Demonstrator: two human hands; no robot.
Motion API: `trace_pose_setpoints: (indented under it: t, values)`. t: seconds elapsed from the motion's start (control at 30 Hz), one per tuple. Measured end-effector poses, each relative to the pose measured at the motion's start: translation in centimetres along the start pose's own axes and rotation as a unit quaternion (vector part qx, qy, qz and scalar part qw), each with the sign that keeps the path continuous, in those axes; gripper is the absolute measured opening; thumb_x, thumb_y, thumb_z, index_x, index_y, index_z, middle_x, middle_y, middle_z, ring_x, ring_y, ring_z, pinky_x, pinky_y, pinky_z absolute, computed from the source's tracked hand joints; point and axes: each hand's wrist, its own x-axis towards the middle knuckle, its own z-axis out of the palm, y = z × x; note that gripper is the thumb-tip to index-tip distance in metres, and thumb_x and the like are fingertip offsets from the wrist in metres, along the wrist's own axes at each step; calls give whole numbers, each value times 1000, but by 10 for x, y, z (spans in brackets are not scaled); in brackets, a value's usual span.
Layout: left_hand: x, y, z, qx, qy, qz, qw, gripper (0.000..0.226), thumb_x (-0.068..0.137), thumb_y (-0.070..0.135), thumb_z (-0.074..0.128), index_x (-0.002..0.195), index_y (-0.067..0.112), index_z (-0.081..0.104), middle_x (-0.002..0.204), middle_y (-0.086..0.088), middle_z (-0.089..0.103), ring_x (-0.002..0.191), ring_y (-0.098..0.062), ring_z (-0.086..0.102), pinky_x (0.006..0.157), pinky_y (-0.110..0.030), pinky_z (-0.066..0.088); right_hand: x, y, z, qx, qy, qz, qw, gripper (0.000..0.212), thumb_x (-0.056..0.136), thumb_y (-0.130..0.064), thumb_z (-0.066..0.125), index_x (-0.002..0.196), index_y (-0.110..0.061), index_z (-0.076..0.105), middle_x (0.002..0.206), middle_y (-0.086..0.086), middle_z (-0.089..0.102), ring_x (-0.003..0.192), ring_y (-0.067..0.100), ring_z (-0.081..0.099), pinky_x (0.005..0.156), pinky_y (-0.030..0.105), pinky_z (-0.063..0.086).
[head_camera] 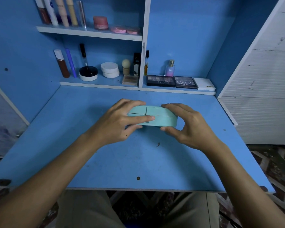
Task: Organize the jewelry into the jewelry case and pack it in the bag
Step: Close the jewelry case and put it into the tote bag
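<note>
Nearest me are my knees in beige trousers [82, 209], under the front edge of the blue desk [138, 162]. Both forearms reach up over the desk to the case [161, 118], a pale teal oval box lying near the middle of the desktop, lid down as far as I can see.

My left hand [117, 124] grips the case's left end: fingers curl over the far rim, and the thumb lies flat across the front wall, its tip near the seam. My right hand [189, 127] pinches the right end, fingers hooked over the top rim and the thumb touching the lower front edge, with a gap showing between palm and case. Something dark shows just under the left hand at the case's base; I cannot tell what it is.

Behind the case, well apart, a low shelf [179, 91] carries three palettes [185, 82], a perfume bottle [170, 68], white jars [109, 69] and tubes. The upper shelf [89, 32] holds more tubes and pink pots [101, 22]. A white slatted door [262, 96] stands to the right.
</note>
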Motion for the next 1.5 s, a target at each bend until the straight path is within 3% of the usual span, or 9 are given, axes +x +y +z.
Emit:
trace_pose_setpoints:
  t: [0.17, 0.33, 0.5, 0.63, 0.77, 1.0, 1.2, 1.33, 1.5]
  values:
    - [-2, 4, -8, -154, -31, -166, 974, 74, 84, 46, 67, 150, 35, 33, 137, 16, 52, 125, -6, 45, 105, -25, 37, -5, -7, 5, 28, 27, 13, 999, 58, 80, -30, 81, 133, -16, 59, 131, -8, 61, 122, 10, 54, 105, 28, 42]
    - [-10, -1, -12, -211, -82, -288, 931, 98, 72, 69, 70, 153, 32, 27, 152, 20, 31, 139, 6, 28, 112, -19, 25, -16, -12, 4, 94, 24, 74, 993, 48, 80, -30, 83, 124, -25, 67, 134, -6, 59, 129, 3, 51, 110, 26, 39]
    - [-28, 3, -4, -236, -153, -331, 901, 121, 58, 69, 75, 157, 29, 17, 159, 22, 18, 144, 7, 18, 117, -21, 19, -27, -4, 10, 160, -63, 187, 967, 94, 66, -43, 90, 146, -44, 41, 161, -13, 27, 147, -4, 21, 120, 31, 26]
    - [-30, 8, -4, -259, -139, -334, 896, 118, 56, 62, 79, 154, 30, 22, 145, 33, 30, 132, 15, 30, 109, -10, 25, -30, -1, 17, 251, -92, 231, 935, 108, 64, -38, 92, 154, -31, 33, 151, -16, 44, 137, -2, 42, 117, 34, 36]
    - [-34, 9, -8, -258, -143, -340, 893, 116, 54, 58, 84, 150, 34, 25, 149, 20, 32, 133, 3, 36, 109, -20, 32, -33, -8, 14, 243, -86, 219, 941, 100, 65, -30, 94, 149, -30, 40, 143, -14, 51, 131, 2, 50, 112, 34, 43]
    - [-51, 28, -19, -239, -154, -337, 897, 93, 54, 48, 92, 125, 46, 32, 130, 29, 33, 116, 16, 38, 83, -4, 37, -53, -26, 11, 238, -86, 200, 947, 84, 65, -25, 93, 135, -35, 49, 137, -13, 54, 127, 8, 53, 106, 35, 47]
    - [-52, 30, -31, -239, -177, -313, 902, 85, 51, 83, 71, 120, 48, 37, 130, 34, 31, 121, 10, 38, 93, -15, 38, -56, -34, 5, 219, -107, 187, 952, 74, 67, -49, 86, 132, -41, 51, 142, -21, 47, 133, 5, 46, 112, 38, 41]
    - [-35, 16, -33, -218, -110, -294, 924, 63, 70, 88, 49, 111, 40, 55, 132, 21, 38, 129, 4, 40, 102, -24, 35, -38, -35, -2, 183, -56, 182, 965, 55, 74, -68, 67, 123, -45, 56, 151, -21, 37, 141, -3, 34, 117, 40, 33]
    - [18, -5, -50, -191, 1, -266, 945, 43, 85, 59, 55, 116, 30, 59, 126, 18, 47, 123, 0, 48, 100, -27, 42, 12, -32, -24, 173, 24, 154, 973, 54, 83, -63, 60, 131, -40, 52, 152, -19, 38, 142, 0, 34, 117, 39, 33]
